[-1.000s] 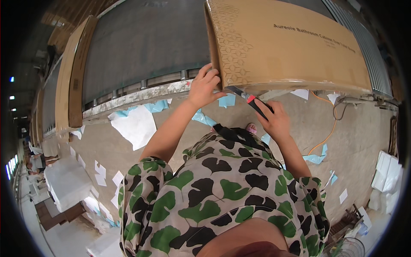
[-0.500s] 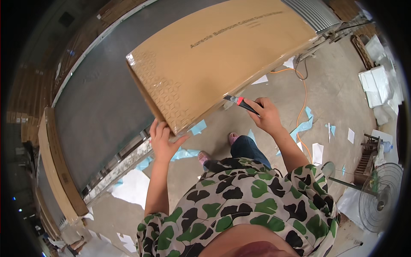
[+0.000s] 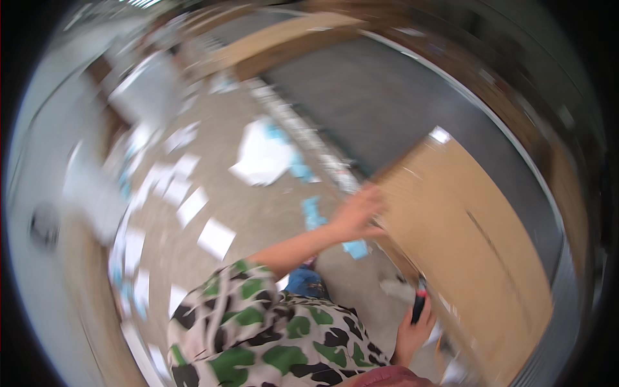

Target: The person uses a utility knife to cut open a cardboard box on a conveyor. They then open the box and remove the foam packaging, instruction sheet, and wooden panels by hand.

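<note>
A long brown cardboard carton (image 3: 477,238) lies on the dark belt of a conveyor, to my right. My left hand (image 3: 360,214) grips the carton at its near corner, with the thumb apart from the fingers; motion smears them. In my right hand (image 3: 414,330), low by the carton's near long side, is a utility knife (image 3: 420,306) with a black handle and a red band. Its pale tip points up toward the carton's edge. Whether the tip touches the cardboard cannot be made out.
The dark conveyor belt (image 3: 380,84) runs beyond the carton, with another long carton (image 3: 303,39) across its far part. White sheets (image 3: 216,238) and blue scraps (image 3: 313,213) litter the concrete floor. A pale wrapped bundle (image 3: 151,90) stands at the far left.
My view has swung left, so the carton now appears on the right and more littered floor shows. My left hand remains at the carton's corner; the knife stays in my right hand.
</note>
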`<state>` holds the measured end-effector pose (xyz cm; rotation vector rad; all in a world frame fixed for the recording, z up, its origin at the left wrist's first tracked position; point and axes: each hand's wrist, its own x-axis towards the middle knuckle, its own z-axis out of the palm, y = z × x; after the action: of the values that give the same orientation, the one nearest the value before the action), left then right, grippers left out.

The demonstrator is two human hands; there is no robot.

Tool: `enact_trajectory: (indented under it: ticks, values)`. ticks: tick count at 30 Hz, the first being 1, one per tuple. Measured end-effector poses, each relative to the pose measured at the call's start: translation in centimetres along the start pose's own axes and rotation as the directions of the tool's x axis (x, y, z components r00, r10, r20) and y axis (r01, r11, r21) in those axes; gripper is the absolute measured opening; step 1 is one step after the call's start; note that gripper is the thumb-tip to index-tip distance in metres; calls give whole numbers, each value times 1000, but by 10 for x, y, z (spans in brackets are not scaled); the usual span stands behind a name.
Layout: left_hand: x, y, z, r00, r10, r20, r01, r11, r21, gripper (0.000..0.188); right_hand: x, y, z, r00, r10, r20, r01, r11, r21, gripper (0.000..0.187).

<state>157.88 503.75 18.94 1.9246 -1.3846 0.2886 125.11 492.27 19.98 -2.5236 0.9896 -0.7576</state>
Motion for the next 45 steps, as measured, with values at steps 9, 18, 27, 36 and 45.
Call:
enact_trajectory:
  ticks: [9, 18, 27, 36, 45]
  values:
    - [-9, 19, -15, 992, -94, 84, 73, 972, 224, 79, 21, 9, -4, 896, -118, 427, -73, 912, 404, 61]
    - [5, 19, -6, 998, -62, 26, 57, 986, 154, 78, 17, 7, 6, 943, -21, 333, -131, 895, 425, 54]
    - [5, 10, -13, 1000, 3, -7, -2, 990, 143, 80, 8, -4, 6, 941, 37, 336, -167, 916, 365, 54]
    - [5, 11, -16, 999, -40, 26, 36, 988, 148, 82, 8, 34, 25, 893, 22, 449, -228, 883, 411, 65]
    - [5, 7, -12, 999, -33, -4, 34, 991, 132, 84, -6, 10, 33, 944, 64, 324, -256, 760, 597, 69]
